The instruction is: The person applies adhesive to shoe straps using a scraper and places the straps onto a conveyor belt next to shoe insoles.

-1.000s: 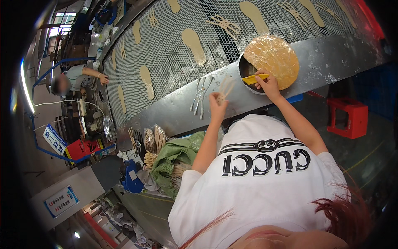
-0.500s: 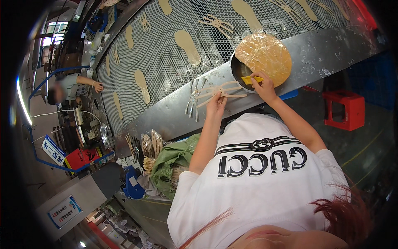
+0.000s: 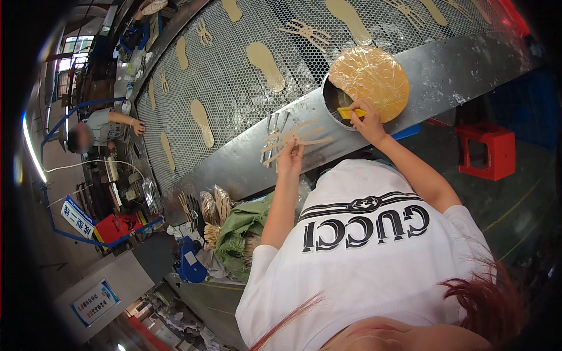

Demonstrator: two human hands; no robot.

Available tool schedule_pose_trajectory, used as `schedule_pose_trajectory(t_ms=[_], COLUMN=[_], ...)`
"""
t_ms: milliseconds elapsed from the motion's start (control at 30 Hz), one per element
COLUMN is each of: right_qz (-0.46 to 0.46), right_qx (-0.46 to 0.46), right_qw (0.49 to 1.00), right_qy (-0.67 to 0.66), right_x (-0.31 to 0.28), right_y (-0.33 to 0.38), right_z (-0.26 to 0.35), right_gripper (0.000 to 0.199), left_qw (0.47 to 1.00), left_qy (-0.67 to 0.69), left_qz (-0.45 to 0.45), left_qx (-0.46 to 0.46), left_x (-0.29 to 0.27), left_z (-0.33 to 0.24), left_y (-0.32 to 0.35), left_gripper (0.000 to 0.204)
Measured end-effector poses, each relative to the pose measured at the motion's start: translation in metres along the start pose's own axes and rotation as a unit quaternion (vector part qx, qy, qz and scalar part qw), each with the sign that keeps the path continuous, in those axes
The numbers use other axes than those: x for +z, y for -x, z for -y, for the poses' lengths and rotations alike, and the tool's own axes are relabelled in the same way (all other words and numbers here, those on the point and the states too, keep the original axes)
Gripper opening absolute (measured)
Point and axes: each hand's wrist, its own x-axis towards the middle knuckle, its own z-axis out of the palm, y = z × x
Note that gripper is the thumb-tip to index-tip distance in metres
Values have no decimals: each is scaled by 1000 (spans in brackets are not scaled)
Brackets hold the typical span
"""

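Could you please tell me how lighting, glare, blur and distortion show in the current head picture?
Head view: white glints on the film-wrapped orange disc; a bright tube light at far left; the metal ledge curved by the fisheye, corners black; the beige strap piece in the left hand looks slightly blurred; the floor at right is dim.

Left hand [image 3: 291, 157] and right hand [image 3: 367, 121] pinched along the table's [image 3: 451, 76] near edge.
Both forearms are bare; the left reaches almost straight forward, the right slants forward and leftward, its fingers [image 3: 359, 107] gathered close together.
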Motion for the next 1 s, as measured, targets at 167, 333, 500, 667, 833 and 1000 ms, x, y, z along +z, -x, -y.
schedule_pose_trajectory(t_ms=[167,333,500,667,833,1000], right_qz=[30,9,41,58,33,82], right_qx=[-76,-84,-22,1,-50,-44], right_qw=[989,993,999,998,998,989], right_qy=[122,85,7,-23,35,117], right_x=[-9,-10,-1,1,-7,-11], right_y=[-6,-9,-7,-4,-2,-1], right_z=[2,11,16,3,10,2], right_gripper=[8,9,7,6,10,9], left_qw=[996,997,996,998,999,998], left_qy=[87,47,47,33,41,61], left_qz=[1,-19,-46,-33,-22,-14], left_qx=[-33,-66,-64,-49,-28,-33], left_x=[24,29,30,36,25,39], left_z=[15,34,34,26,13,21], left_y=[-2,-12,-11,-2,-3,-10], left_gripper=[20,19,20,20,21,22])
